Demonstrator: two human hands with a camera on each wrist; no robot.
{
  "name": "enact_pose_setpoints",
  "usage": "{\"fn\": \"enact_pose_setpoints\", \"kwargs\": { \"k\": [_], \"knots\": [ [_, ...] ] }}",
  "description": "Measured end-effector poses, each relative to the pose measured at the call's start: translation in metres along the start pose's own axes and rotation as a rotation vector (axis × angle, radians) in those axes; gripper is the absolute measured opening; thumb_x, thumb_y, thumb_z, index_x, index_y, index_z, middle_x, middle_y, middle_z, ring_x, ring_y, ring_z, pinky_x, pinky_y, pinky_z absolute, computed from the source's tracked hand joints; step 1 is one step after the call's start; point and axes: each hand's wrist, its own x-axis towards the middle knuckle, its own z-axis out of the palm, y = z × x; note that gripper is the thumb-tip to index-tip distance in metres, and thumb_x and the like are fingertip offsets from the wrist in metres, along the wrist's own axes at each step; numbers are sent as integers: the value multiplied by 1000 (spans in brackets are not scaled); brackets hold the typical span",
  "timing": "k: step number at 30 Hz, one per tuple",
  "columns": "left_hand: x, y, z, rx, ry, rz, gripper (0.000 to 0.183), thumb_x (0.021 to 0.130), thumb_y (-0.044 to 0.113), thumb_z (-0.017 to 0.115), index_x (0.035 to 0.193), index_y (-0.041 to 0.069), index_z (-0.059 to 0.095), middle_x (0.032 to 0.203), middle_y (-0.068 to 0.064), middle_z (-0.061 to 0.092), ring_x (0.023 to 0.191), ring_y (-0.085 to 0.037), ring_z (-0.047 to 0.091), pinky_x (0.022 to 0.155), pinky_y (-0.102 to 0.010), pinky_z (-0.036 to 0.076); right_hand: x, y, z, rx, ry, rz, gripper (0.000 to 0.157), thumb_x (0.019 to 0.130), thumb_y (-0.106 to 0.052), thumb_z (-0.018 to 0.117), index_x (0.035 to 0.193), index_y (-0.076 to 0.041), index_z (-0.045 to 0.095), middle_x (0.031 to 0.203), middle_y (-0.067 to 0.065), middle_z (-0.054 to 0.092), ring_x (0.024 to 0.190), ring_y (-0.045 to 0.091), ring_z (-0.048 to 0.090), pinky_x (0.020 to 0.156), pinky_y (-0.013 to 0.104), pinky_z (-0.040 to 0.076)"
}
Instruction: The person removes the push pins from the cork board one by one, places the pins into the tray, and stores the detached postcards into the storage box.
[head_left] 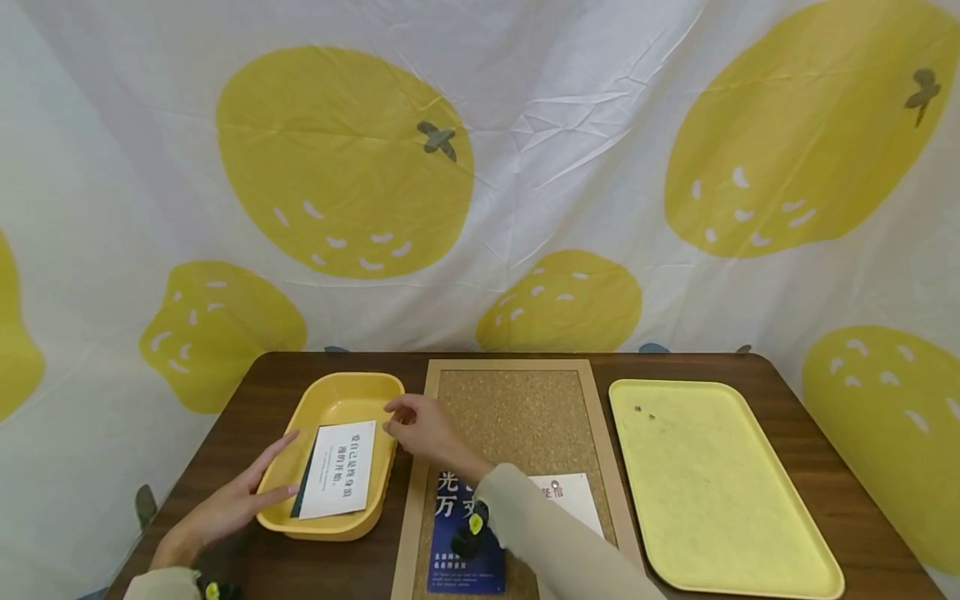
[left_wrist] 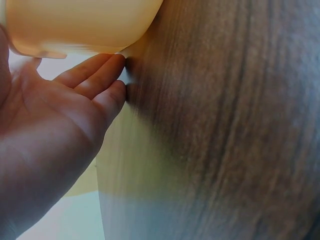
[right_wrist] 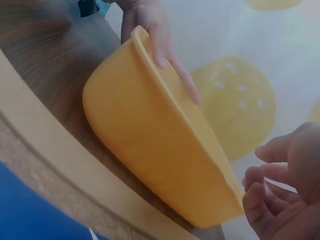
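Note:
A yellow plastic basin (head_left: 341,387) stands at the left, holding a white printed card (head_left: 347,475) with a dark green edge showing beneath it. My left hand (head_left: 236,500) rests at the basin's left rim, thumb over the rim toward the card and the other fingers along the side. In the left wrist view, relaxed fingers (left_wrist: 102,80) lie below the basin wall. My right hand (head_left: 423,429) is at the basin's right rim, fingers loosely bent, with nothing seen between them. Under the right forearm lies a framed corkboard (head_left: 517,408).
On the corkboard lie a blue card (head_left: 465,575) with white characters and a white card (head_left: 573,496) with red characters and a metal pin, partly hidden by the sleeve. A pale yellow tray (head_left: 720,492) at the right bears two small dark pieces (head_left: 638,408). A lemon-print cloth (head_left: 570,200) hangs behind.

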Motion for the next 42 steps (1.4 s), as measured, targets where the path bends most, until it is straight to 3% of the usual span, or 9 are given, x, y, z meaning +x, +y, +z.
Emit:
{"fn": "enact_pose_setpoints", "kwargs": {
  "k": [6,11,20,31,42],
  "knots": [
    [0,1,-1,-1,-7,-12,88,95,31,67,160,27,8,165,-19,-4,149,-46,-3,113,-71,5,-7,1,-16,8,-33,-36,22,94,-11,67,114,-4,68,92,2,64,63,9,56,54,21,50],
    [1,1,-1,5,-9,-7,88,95,29,67,160,28,7,165,-20,-4,148,-48,-3,112,-72,6,-12,8,-31,-40,-40,-103,20,93,-10,66,110,0,70,93,6,66,74,11,56,61,20,48],
    [1,2,0,2,-11,-42,90,94,33,67,160,27,7,165,-19,-6,149,-47,-4,113,-72,4,-23,23,-54,-58,-81,-176,13,92,-7,67,99,3,71,83,7,67,65,4,54,57,19,47],
    [0,4,0,2,-17,-44,89,95,35,66,160,28,6,166,-18,-6,149,-47,-5,113,-72,5,-45,38,-75,-203,-137,-170,11,90,-6,69,96,0,75,83,2,69,73,6,56,65,21,48],
    [0,3,0,12,-18,-60,90,95,32,66,160,29,3,165,-20,-7,148,-49,-4,111,-73,6,-66,53,-82,-171,-219,-73,15,88,-9,73,100,-1,73,80,-1,68,62,5,56,54,20,48]
  ]
}}
